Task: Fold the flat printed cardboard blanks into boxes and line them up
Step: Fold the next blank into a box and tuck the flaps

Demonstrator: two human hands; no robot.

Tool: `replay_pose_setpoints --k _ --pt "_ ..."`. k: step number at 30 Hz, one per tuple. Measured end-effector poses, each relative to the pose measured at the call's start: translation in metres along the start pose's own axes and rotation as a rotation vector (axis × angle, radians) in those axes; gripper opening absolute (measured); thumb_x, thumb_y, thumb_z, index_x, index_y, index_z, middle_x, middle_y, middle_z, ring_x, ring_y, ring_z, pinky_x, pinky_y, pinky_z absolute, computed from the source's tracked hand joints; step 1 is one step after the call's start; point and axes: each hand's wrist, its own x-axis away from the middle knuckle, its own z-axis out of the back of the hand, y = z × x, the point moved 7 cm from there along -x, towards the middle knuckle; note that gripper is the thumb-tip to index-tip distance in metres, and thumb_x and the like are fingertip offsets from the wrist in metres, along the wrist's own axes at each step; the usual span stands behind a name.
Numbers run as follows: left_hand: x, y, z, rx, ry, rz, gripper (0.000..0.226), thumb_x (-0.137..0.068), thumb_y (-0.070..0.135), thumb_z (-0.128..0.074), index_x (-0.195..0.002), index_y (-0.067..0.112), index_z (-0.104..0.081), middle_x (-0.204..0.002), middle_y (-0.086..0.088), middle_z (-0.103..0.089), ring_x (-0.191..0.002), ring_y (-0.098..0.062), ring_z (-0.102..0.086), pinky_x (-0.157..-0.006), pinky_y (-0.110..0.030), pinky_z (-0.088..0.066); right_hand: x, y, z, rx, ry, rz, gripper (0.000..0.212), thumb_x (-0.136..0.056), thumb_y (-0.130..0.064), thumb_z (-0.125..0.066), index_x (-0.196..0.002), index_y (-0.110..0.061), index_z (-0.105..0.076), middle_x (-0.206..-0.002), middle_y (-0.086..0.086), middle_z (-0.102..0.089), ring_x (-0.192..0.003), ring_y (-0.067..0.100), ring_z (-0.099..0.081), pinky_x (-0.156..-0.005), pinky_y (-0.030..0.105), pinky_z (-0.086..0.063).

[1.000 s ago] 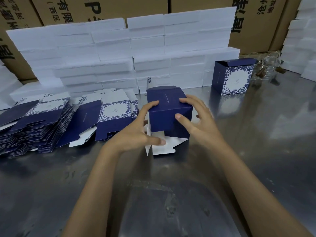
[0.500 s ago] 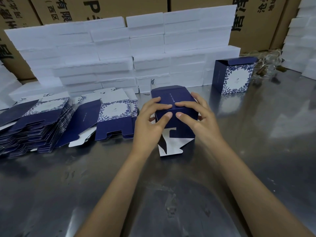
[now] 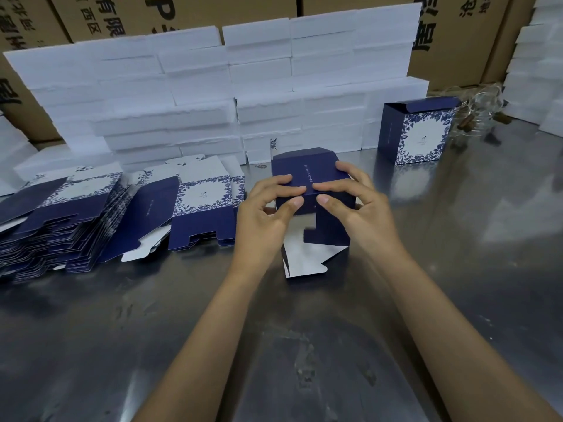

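— Fingers of both hands are curled over the half-folded box (image 3: 307,181): my left hand (image 3: 262,220) has its fingertips on the top panel and the thumb pressing the near face, and my right hand (image 3: 358,202) mirrors it, thumb (image 3: 327,202) on the near face.

— What changed from half a second ago?

— Little. Both hands kept their grip at the top near edge. The navy bottom flap now hangs lower over the white flap (image 3: 304,260), which lies on the metal table (image 3: 457,269) toward me.

— Where does the box sit?

— Standing on the table, just right of the flat blanks (image 3: 201,208), which lean in fanned stacks. Left of those is a bigger pile of blanks (image 3: 54,220).

— Anything inside it?

— I cannot tell; the top panel and my hands hide the inside.

— Any finished ones?

— One finished box (image 3: 419,132) stands well apart, behind and to the right of the one I hold, its top lid raised slightly. Behind both runs a wall of white foam blocks (image 3: 213,95).
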Motion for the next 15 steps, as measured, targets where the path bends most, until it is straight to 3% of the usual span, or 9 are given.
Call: replay_pose_setpoints --k 3,5,9,11,15 --pt "-0.001 0.0 0.001 -0.009 -0.016 -0.002 0.021 -0.09 0.008 -0.073 -0.102 0.025 -0.076 -0.127 0.006 -0.065 -0.119 0.004 -0.056 -0.083 -0.012 -0.045 -0.002 0.001 0.002 -0.014 -0.01 -0.029 0.024 -0.088 -0.01 -0.077 -0.1 -0.031 -0.076 -0.143 -0.011 -0.05 -0.136 0.007 -0.046 -0.107 0.038 -0.047" --pt "-0.002 -0.003 0.006 0.021 -0.008 0.014 0.025 -0.088 0.008 -0.074 -0.102 0.029 -0.075 -0.127 0.008 -0.067 -0.121 0.004 -0.056 -0.092 -0.01 -0.044 -0.003 0.001 0.003 -0.012 -0.011 -0.039 0.024 -0.088 -0.01 -0.076 -0.107 -0.025 -0.077 -0.143 -0.012 -0.051 -0.133 0.002 -0.048 -0.096 0.022 -0.048" --pt "-0.002 -0.005 0.007 0.026 0.022 0.024 0.027 -0.088 0.007 -0.074 -0.097 0.033 -0.075 -0.124 0.009 -0.068 -0.122 0.003 -0.058 -0.11 -0.028 -0.043 -0.003 0.002 0.008 0.017 0.02 -0.035 0.022 -0.089 -0.007 -0.075 -0.109 -0.015 -0.076 -0.143 -0.01 -0.053 -0.128 -0.003 -0.051 -0.089 0.011 -0.047" --pt "-0.001 -0.006 0.006 0.006 0.022 0.029 0.03 -0.089 0.007 -0.073 -0.098 0.036 -0.074 -0.13 0.009 -0.066 -0.126 0.003 -0.054 -0.111 -0.025 -0.041 -0.003 0.004 0.008 -0.035 0.005 -0.047 0.03 -0.089 -0.009 -0.075 -0.117 -0.019 -0.074 -0.144 -0.011 -0.053 -0.121 -0.012 -0.053 -0.084 0.007 -0.047" --pt "-0.003 -0.014 0.018 -0.023 0.079 0.079 0.031 -0.094 0.007 -0.066 -0.116 0.029 -0.071 -0.14 0.011 -0.056 -0.134 0.003 -0.047 -0.111 -0.017 -0.038 -0.002 0.023 0.011 -0.293 -0.004 -0.225 0.05 -0.088 -0.04 -0.076 -0.134 -0.047 -0.056 -0.145 -0.018 -0.051 -0.126 -0.005 -0.054 -0.099 0.021 -0.049"
